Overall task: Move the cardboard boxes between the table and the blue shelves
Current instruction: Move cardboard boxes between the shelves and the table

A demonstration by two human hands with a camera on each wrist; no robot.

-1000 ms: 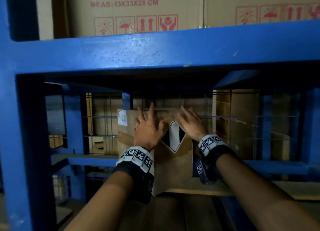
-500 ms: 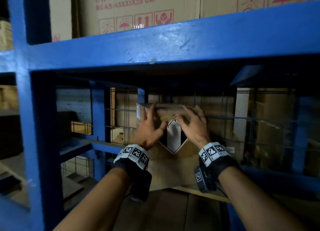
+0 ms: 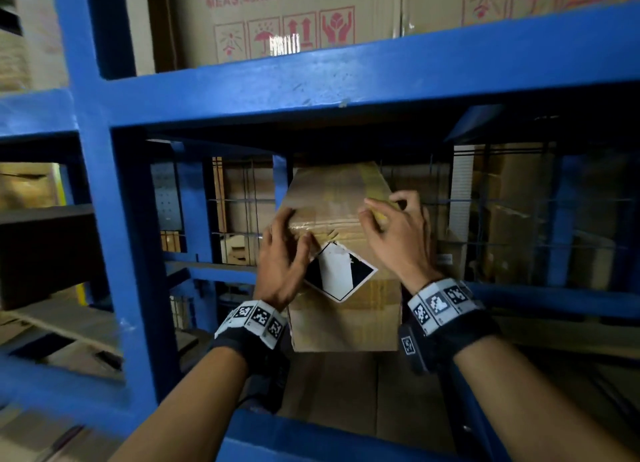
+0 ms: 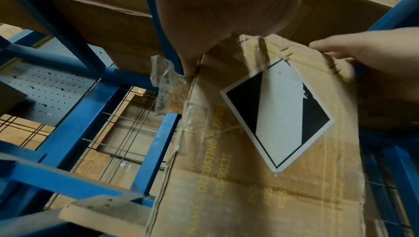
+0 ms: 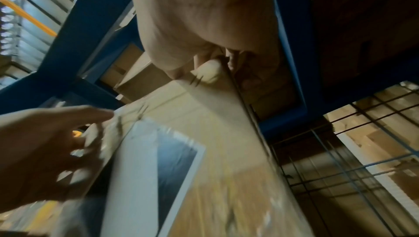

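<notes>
A brown cardboard box [image 3: 346, 319] with a black-and-white diamond label [image 3: 337, 271] stands on the lower level of the blue shelves [image 3: 346, 77], its taped top tipped toward me. My left hand [image 3: 282, 257] grips the box's upper left front corner, fingers over the top edge. At the upper right corner, my right hand [image 3: 394, 233] curls its fingers over the top. The right wrist view shows my right hand [image 5: 192, 16] pinching the box's [image 5: 204, 115] side edge. In the left wrist view my left hand [image 4: 215, 8] lies along the left edge of the box [image 4: 260, 178].
Large printed cartons [image 3: 277, 18] fill the shelf above. Wire mesh [image 3: 242, 212] closes the back, with more cartons [image 3: 512, 212] behind it. A blue upright [image 3: 114, 219] stands at the left, a blue front rail [image 3: 311, 437] crosses below my forearms, and wooden boards [image 3: 346, 392] form the shelf floor.
The box's top has tipped toward me, so its taped top now shows. Both hands have gone from lying flat on the front to holding the upper corners.
</notes>
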